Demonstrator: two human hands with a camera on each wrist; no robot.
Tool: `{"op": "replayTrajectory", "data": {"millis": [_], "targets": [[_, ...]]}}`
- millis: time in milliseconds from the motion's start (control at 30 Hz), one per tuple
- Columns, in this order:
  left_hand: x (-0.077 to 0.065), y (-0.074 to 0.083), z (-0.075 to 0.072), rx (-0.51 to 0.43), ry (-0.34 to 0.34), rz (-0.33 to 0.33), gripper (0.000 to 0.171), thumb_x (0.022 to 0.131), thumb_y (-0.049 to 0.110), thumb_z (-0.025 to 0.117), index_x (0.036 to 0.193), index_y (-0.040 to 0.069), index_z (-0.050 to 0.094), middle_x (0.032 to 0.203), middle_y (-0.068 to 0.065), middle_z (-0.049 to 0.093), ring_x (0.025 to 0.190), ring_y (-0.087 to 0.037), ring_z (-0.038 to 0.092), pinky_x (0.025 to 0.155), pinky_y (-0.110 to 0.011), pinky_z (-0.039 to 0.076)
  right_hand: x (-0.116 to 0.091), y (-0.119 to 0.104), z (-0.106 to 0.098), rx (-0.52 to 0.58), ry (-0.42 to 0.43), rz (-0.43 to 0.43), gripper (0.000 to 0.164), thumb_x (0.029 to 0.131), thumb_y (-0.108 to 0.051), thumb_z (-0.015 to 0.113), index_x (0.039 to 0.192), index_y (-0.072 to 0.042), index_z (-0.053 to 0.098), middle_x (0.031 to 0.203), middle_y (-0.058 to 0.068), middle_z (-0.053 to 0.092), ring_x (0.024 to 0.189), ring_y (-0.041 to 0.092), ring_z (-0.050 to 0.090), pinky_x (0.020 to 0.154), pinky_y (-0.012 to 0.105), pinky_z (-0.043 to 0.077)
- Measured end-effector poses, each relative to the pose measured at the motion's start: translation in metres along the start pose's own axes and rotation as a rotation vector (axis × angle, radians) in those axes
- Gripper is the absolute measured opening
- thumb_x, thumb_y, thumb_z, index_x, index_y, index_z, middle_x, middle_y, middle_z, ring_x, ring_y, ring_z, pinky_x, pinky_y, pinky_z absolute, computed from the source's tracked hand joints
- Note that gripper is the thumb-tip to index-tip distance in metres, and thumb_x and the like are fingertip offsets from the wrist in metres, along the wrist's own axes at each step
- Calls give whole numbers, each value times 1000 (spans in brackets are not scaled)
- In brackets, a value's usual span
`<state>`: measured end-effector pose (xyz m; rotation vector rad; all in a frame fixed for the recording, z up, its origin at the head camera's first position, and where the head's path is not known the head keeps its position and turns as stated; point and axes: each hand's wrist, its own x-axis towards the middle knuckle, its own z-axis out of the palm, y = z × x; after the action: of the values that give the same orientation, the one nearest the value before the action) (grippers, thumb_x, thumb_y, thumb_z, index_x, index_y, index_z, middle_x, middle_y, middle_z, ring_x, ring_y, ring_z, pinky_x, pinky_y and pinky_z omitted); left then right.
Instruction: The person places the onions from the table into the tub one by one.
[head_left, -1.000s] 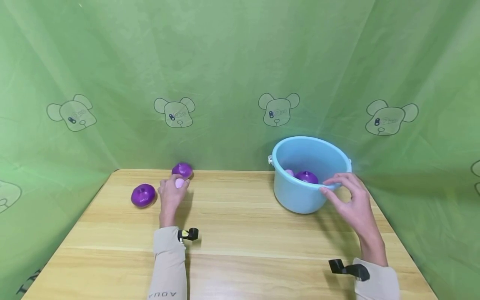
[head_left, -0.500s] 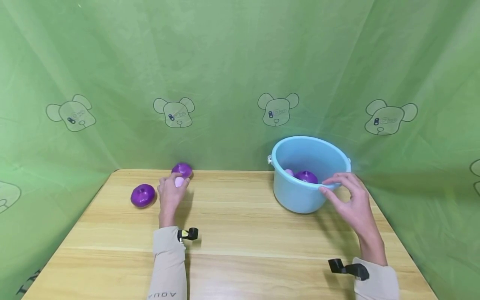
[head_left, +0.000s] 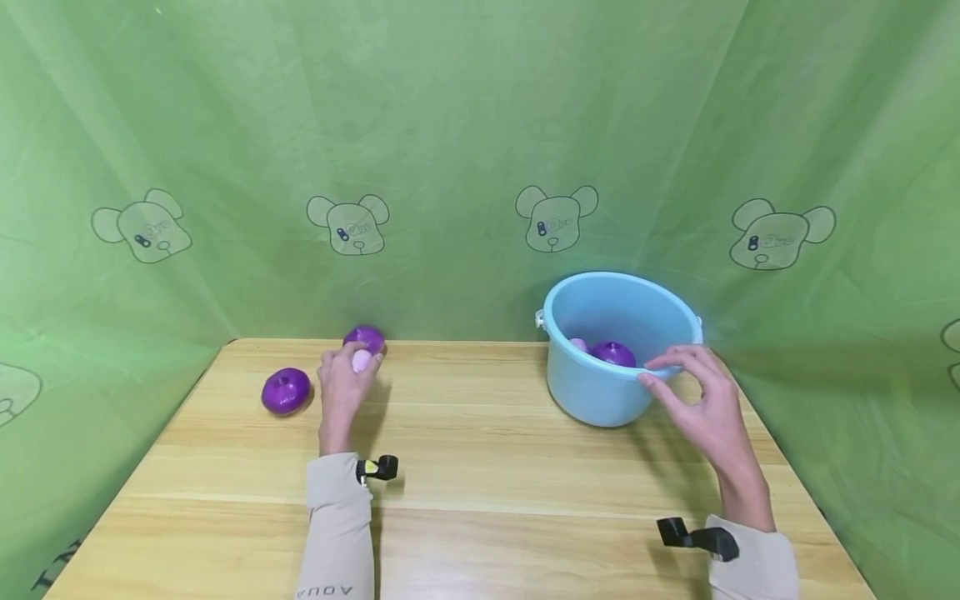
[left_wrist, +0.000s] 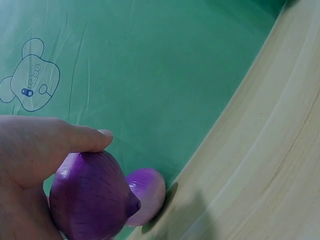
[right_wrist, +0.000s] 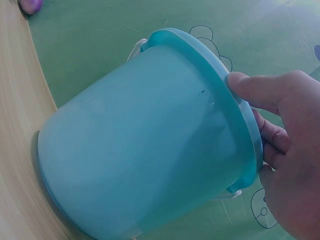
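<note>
- The held onion, purple and glossy, sits at lower left in the left wrist view, its pointed tip facing right; in the head view its pale pink part shows, left of centre.
- The left hand grips this onion, thumb and fingers curled about it.
- Just behind, the far onion stands at the table's back edge; whether it touches the held one, I cannot tell.
- The near onion rests on the table left of that hand, stem upward.
- At centre right, the light-blue bucket stands upright, a white handle fitting at its rim's left.
- Inside it lie a purple onion and, beside that, a pale pink rounded thing, partly hidden by the rim.
- The right hand pinches the bucket's near-right rim, thumb outside.
- Both arms wear beige sleeves.
- Beneath is a wood-grain table; behind hangs green sheeting printed with outlined animal heads.
</note>
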<state>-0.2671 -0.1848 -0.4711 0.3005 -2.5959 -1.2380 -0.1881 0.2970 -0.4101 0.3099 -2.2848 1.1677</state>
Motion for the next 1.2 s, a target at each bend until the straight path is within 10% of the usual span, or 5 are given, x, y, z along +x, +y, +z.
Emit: {"op": "replayTrajectory", "data": {"millis": [1200], "targets": [[-2,19,2,-23,43,58,46,95,31,73,134,9,63,139,-27,44,130,-45,39,98,-65,46,0,2,1,-6,8,-28,19,85,-3,83,102,-3,74,115,5,63,114,3,49,104,19,32]]}}
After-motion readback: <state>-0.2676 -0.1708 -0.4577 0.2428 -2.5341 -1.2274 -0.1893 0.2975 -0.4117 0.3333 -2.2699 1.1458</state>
